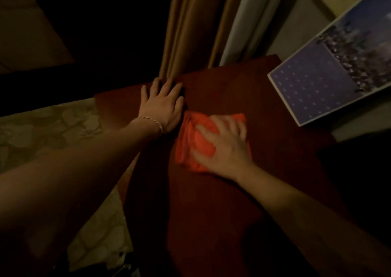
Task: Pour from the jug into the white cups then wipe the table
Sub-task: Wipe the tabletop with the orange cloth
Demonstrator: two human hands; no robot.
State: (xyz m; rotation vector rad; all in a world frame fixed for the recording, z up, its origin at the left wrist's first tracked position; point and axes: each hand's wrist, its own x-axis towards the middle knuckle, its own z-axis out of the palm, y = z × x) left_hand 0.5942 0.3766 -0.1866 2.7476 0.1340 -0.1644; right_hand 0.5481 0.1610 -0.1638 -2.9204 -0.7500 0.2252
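An orange-red cloth (191,141) lies folded on the dark red-brown table (264,118). My right hand (224,147) presses flat on the cloth with fingers spread, and it is blurred. My left hand (163,104) rests palm down on the table just left of the cloth, near the far edge, fingers apart, with a thin bracelet at the wrist. No jug or white cups are in view.
A large purple-and-white printed board (313,86) leans at the table's far right corner. Tan curtains (190,27) hang behind the far edge. A pale patterned carpet (48,128) lies to the left of the table. The room is dim.
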